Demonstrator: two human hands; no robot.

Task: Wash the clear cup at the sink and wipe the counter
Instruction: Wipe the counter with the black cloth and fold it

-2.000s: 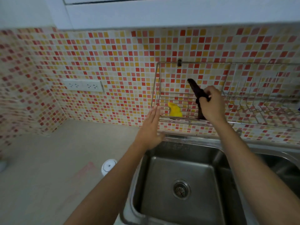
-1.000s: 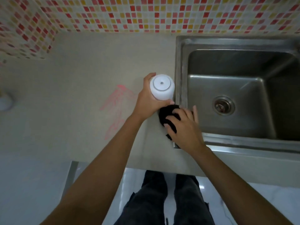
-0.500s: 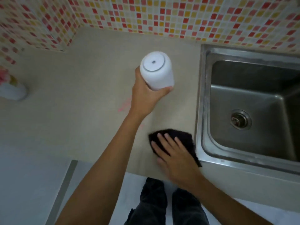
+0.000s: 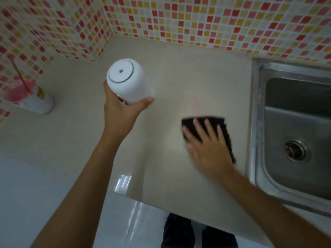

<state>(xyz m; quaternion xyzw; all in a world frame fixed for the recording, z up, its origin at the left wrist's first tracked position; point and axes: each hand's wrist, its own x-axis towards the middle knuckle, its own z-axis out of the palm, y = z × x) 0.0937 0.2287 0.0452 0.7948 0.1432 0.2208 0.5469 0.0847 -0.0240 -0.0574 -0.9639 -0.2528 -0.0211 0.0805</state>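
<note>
My left hand (image 4: 119, 113) grips a white, frosted-looking cup (image 4: 128, 81) held upside down in the air above the beige counter (image 4: 75, 140), base toward me. My right hand (image 4: 207, 145) lies flat, fingers spread, pressing a black cloth (image 4: 224, 127) onto the counter just left of the steel sink (image 4: 293, 136). A faint pink smear (image 4: 195, 102) shows on the counter just beyond the cloth. The hand covers most of the cloth.
A white container with pink decoration (image 4: 35, 102) stands at the far left by the mosaic-tiled wall (image 4: 197, 20). The sink drain (image 4: 295, 151) is at the right. The counter's front edge runs below my arms, with the floor and my legs beneath.
The left hand has lifted the cup higher and further left. The right hand has slid the cloth across the counter over the pink mark, most of which is gone.
</note>
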